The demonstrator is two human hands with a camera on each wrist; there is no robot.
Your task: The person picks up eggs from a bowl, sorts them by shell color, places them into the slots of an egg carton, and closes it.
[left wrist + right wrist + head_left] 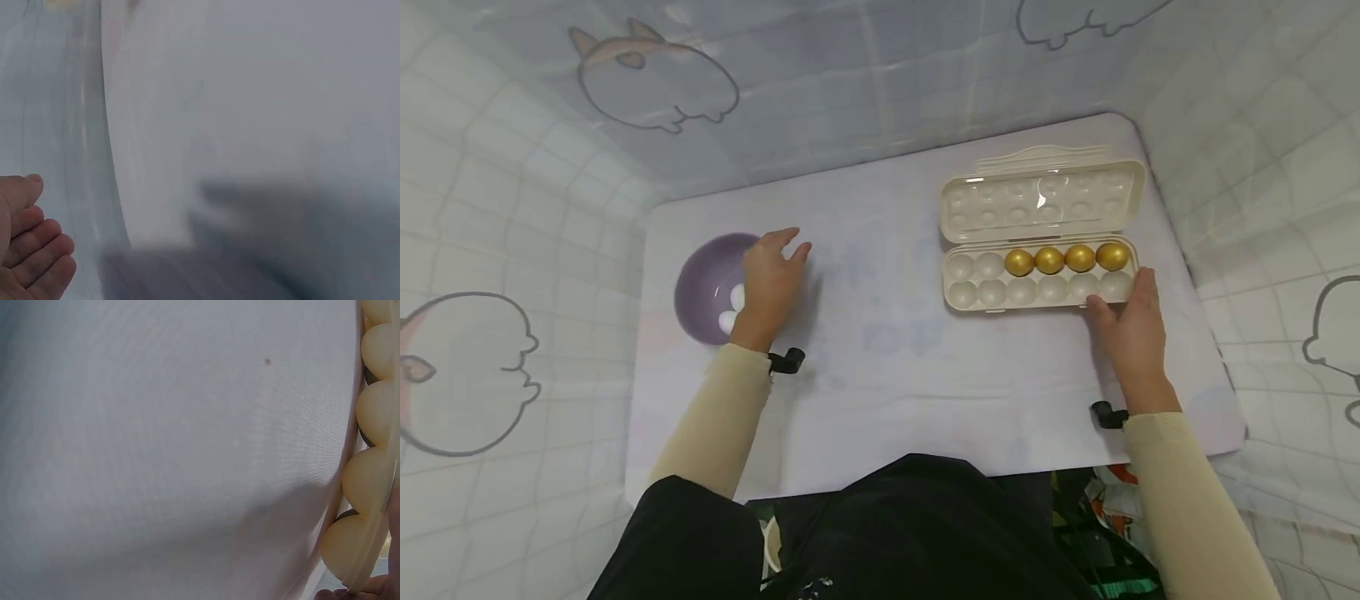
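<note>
A purple bowl sits at the left of the white table, with two white eggs showing in it beside my wrist. My left hand hovers over the bowl's right rim, fingers relaxed and empty; in the left wrist view its fingers are loosely bent with nothing in them. A cream egg carton lies open at the right, with several gold eggs in its back row. My right hand rests against the carton's front right corner. The right wrist view shows the carton's cups from the side.
The carton's lid lies folded back toward the far edge. Pale tiled cloth walls with cartoon outlines close in the table on three sides. The table's near edge runs just in front of my body.
</note>
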